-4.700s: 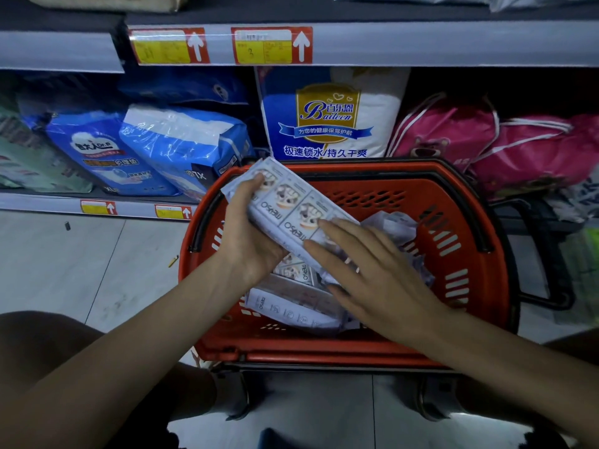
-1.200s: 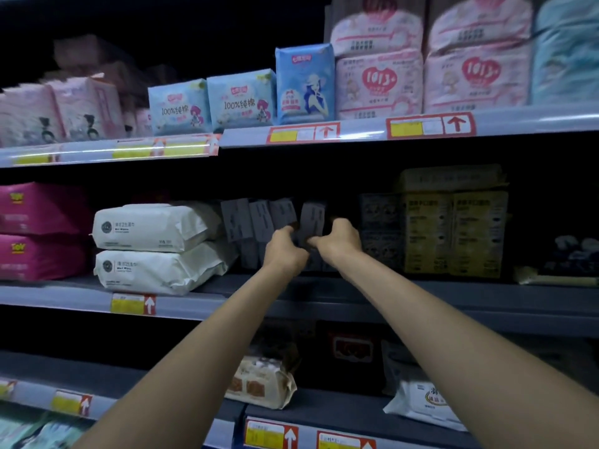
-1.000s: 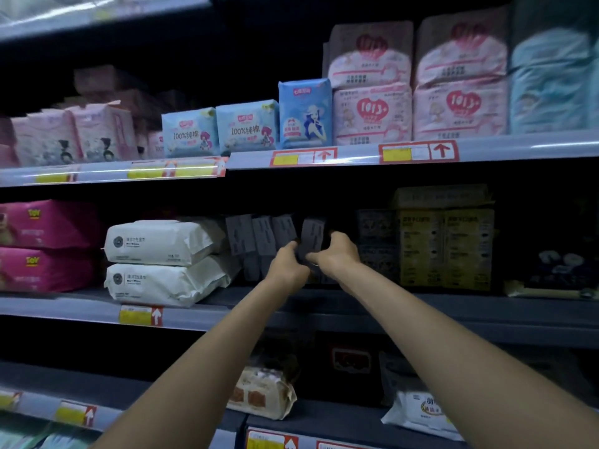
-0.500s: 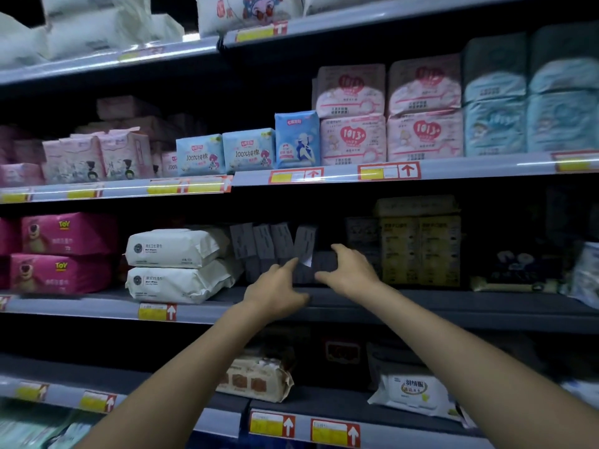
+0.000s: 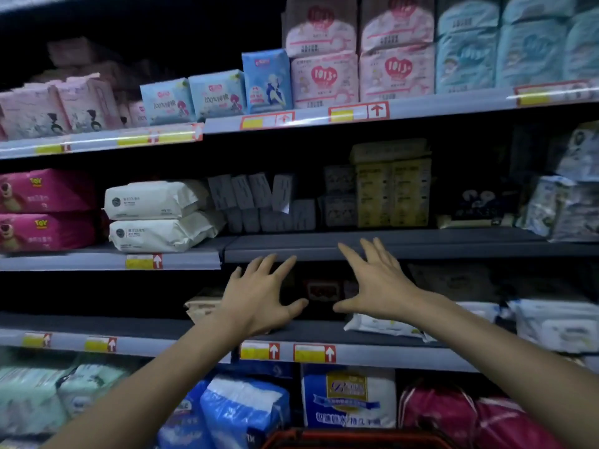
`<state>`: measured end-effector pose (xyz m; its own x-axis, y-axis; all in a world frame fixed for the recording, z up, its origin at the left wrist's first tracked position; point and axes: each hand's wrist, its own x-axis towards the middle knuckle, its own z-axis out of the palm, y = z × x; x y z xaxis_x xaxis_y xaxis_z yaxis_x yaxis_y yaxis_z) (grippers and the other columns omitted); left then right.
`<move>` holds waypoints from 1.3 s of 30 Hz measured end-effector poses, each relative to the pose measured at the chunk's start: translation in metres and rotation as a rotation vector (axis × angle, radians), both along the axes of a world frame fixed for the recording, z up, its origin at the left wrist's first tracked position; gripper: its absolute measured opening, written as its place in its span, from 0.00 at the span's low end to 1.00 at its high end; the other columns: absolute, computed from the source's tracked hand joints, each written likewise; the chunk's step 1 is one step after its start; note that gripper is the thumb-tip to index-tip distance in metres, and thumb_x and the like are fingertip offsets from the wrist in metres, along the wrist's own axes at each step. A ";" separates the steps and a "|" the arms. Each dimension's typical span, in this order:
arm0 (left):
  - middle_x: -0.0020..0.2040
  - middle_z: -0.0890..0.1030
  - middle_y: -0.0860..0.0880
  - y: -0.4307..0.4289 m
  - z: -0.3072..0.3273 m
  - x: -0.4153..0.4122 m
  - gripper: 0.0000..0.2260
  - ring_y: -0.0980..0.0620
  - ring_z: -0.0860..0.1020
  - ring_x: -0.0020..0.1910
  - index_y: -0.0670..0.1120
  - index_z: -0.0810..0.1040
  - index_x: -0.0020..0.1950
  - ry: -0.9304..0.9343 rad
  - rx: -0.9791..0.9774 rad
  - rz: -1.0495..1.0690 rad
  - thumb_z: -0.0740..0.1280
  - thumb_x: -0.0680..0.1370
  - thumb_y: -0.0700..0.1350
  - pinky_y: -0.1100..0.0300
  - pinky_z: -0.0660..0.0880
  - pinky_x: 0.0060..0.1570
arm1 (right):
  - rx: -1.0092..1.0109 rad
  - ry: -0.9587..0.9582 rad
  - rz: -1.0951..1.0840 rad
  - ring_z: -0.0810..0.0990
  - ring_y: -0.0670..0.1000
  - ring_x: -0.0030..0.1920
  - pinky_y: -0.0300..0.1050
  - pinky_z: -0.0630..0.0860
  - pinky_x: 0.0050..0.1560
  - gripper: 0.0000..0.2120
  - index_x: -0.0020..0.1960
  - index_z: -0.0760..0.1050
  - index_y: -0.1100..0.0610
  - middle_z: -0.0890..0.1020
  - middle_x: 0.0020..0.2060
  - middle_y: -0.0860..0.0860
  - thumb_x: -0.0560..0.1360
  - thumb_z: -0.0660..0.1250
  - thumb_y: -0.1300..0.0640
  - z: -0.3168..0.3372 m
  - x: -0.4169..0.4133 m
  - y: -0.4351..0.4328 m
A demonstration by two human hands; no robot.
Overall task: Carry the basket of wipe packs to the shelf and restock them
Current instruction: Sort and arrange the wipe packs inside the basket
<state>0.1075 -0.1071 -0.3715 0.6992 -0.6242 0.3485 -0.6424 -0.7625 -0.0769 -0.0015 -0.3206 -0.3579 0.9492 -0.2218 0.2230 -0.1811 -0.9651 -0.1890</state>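
Several small grey wipe packs (image 5: 259,202) stand in two rows deep on the middle shelf (image 5: 372,246), dim in shadow. My left hand (image 5: 259,293) and my right hand (image 5: 376,283) hover below that shelf's front edge, fingers spread, palms away from me, holding nothing. The red basket (image 5: 350,439) shows only its far rim at the bottom edge of the view; its contents are hidden.
Two white soft packs (image 5: 158,215) lie stacked left of the wipe packs, pink boxes (image 5: 42,209) further left. Yellow boxes (image 5: 392,189) stand to the right. The upper shelf (image 5: 324,116) carries pink and blue packages. Lower shelves hold bagged goods (image 5: 246,409).
Both hands have let go of the wipe packs on the middle shelf and drawn back and down, fingers now spread. The view has tilted downward, bringing the basket rim into sight.
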 end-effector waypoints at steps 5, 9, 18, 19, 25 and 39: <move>0.85 0.56 0.50 -0.010 -0.054 -0.024 0.46 0.45 0.56 0.84 0.61 0.48 0.85 0.062 0.013 -0.062 0.47 0.69 0.77 0.42 0.61 0.78 | 0.017 0.066 0.031 0.36 0.60 0.82 0.58 0.44 0.81 0.56 0.84 0.39 0.45 0.41 0.83 0.57 0.72 0.72 0.32 -0.055 -0.033 -0.006; 0.85 0.57 0.50 -0.018 -0.115 -0.045 0.44 0.44 0.59 0.82 0.61 0.48 0.85 0.133 0.065 -0.118 0.47 0.72 0.77 0.43 0.62 0.77 | 0.059 0.189 0.048 0.37 0.60 0.82 0.59 0.45 0.80 0.55 0.83 0.38 0.44 0.41 0.83 0.56 0.71 0.70 0.29 -0.110 -0.056 -0.010; 0.83 0.62 0.51 -0.022 -0.271 -0.083 0.46 0.45 0.63 0.80 0.60 0.49 0.85 0.397 0.276 -0.184 0.49 0.69 0.77 0.43 0.66 0.75 | 0.102 0.472 0.091 0.50 0.61 0.82 0.56 0.55 0.80 0.54 0.84 0.43 0.49 0.50 0.81 0.60 0.72 0.73 0.37 -0.260 -0.098 -0.014; 0.83 0.62 0.51 -0.020 -0.285 -0.086 0.46 0.44 0.63 0.80 0.59 0.49 0.85 0.425 0.314 -0.192 0.50 0.70 0.77 0.43 0.66 0.75 | 0.107 0.508 0.103 0.52 0.61 0.81 0.55 0.56 0.79 0.53 0.84 0.44 0.51 0.52 0.81 0.60 0.73 0.73 0.38 -0.277 -0.102 -0.012; 0.80 0.68 0.49 -0.009 -0.346 -0.093 0.43 0.43 0.69 0.76 0.60 0.53 0.84 0.598 0.569 -0.241 0.61 0.74 0.74 0.47 0.72 0.69 | 0.215 0.768 0.220 0.69 0.64 0.73 0.55 0.70 0.70 0.45 0.83 0.53 0.56 0.67 0.74 0.62 0.75 0.74 0.44 -0.351 -0.116 0.000; 0.72 0.73 0.48 0.013 -0.417 -0.074 0.39 0.46 0.72 0.70 0.54 0.67 0.79 1.005 0.758 -0.270 0.77 0.71 0.58 0.49 0.75 0.65 | 0.426 0.990 0.283 0.79 0.58 0.59 0.50 0.76 0.60 0.18 0.67 0.75 0.52 0.81 0.63 0.56 0.84 0.59 0.42 -0.418 -0.127 0.026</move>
<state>0.0334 -0.0939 -0.7888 0.2677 -0.5962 -0.7569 -0.7966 -0.5788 0.1742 -0.1286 -0.2943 -0.7762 0.6946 0.1526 -0.7030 -0.2192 -0.8859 -0.4088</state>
